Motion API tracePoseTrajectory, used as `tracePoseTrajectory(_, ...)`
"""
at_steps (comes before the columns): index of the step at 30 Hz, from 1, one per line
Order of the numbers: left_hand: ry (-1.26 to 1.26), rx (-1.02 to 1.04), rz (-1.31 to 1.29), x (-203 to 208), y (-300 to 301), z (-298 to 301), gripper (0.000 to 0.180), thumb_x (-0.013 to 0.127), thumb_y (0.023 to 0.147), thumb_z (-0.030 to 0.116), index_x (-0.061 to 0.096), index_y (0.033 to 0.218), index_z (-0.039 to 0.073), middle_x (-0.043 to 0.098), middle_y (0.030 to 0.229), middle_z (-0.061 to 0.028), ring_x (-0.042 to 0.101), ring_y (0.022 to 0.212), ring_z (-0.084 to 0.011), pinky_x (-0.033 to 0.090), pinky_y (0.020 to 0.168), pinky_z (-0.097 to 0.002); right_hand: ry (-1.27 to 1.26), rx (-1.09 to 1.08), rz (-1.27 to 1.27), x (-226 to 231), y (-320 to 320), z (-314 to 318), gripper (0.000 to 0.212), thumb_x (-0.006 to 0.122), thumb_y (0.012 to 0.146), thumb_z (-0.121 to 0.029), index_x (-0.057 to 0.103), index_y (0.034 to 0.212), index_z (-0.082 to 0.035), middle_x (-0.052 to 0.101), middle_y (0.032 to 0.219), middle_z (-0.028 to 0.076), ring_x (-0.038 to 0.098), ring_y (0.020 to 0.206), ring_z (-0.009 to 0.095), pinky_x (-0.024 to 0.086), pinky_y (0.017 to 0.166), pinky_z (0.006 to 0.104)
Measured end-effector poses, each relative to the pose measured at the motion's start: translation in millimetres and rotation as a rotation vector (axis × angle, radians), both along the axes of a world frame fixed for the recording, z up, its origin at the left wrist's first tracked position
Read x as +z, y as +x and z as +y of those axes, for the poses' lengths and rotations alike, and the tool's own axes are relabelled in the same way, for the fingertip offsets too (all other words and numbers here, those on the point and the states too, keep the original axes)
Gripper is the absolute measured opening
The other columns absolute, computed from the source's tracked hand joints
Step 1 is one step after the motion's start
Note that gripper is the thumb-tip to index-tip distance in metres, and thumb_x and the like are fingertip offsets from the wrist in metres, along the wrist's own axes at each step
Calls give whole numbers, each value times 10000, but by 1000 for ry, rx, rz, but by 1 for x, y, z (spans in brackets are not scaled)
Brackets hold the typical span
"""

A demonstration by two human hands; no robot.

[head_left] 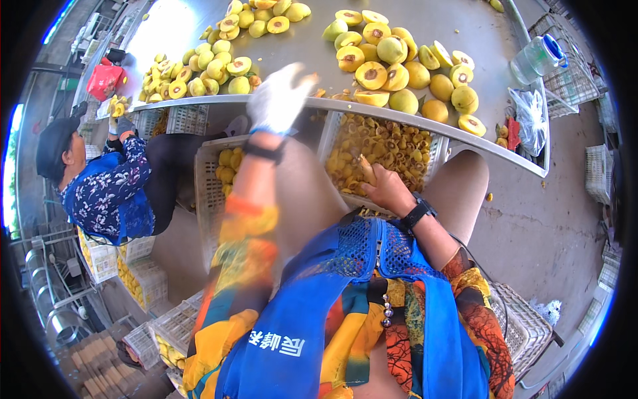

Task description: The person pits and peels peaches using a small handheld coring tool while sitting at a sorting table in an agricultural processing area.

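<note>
My left hand (278, 100), in a white glove and blurred by motion, is over the near edge of the metal table (292, 50). Its thumb and fingers look apart, with nothing visible between them. Low over a crate (329, 143) of peach scraps (385, 143), my bare right hand (391, 189) is closed on a small tool with a tan handle (366, 169); its working end cannot be made out. Halved yellow peaches (371, 75), some showing brown centres, lie with rounder ones in a heap on the table. Another peach pile (219, 63) sits farther left.
A crate (209, 176) with yellow peaches stands by my left knee. To the left, a co-worker (109, 179) handles fruit at the same table. On the right are a clear jug (535, 60) with a blue lid, a plastic bag (528, 120) and a stacked crate (565, 56).
</note>
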State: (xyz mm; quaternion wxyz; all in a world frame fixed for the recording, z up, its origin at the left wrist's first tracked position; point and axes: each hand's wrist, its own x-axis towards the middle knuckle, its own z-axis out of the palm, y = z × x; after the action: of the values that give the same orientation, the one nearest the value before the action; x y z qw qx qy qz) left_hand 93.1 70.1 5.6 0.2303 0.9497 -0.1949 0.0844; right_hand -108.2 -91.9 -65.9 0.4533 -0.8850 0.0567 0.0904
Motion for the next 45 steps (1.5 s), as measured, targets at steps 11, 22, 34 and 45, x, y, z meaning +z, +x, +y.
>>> tracePoseTrajectory(11, 295, -250, 470, -51, 62, -143, 376, 662, 705, 289, 631, 1031, 104, 613, 1073, -146, 578, 1014, -277, 460, 862, -364, -25, -377, 2, 29, -4, -26, 324, 633, 755, -228, 524, 934, 18, 592, 769, 251, 599, 736, 393, 468, 643, 409)
tracePoseTrajectory(22, -1056, -288, 755, 3, -52, -59, 341, 655, 788, 101, 556, 1085, -35, 614, 975, -57, 564, 856, -105, 459, 752, -233, 426, -423, -357, 51, 69, -17, 480, 648, 803, -279, 443, 1113, 24, 591, 731, 142, 597, 637, 262, 486, 638, 359)
tracePoseTrajectory(34, -1486, 39, 856, -16, -83, -57, 381, 394, 963, 344, 572, 1042, 16, 590, 985, -40, 540, 878, -113, 452, 772, -250, -77, -198, -178, 81, 32, 6, 397, 583, 835, -191, 414, 1149, -16, 595, 821, 278, 575, 811, 440, 467, 679, 475)
tracePoseTrajectory(45, -1394, -76, 591, -14, -103, -67, 273, 482, 934, 208, 565, 1057, -21, 595, 919, -57, 547, 792, -100, 453, 690, -230, -56, -251, -87, 67, 19, 17, 204, 529, 816, -90, 389, 886, 41, 545, 653, 276, 545, 659, 451, 430, 585, 504)
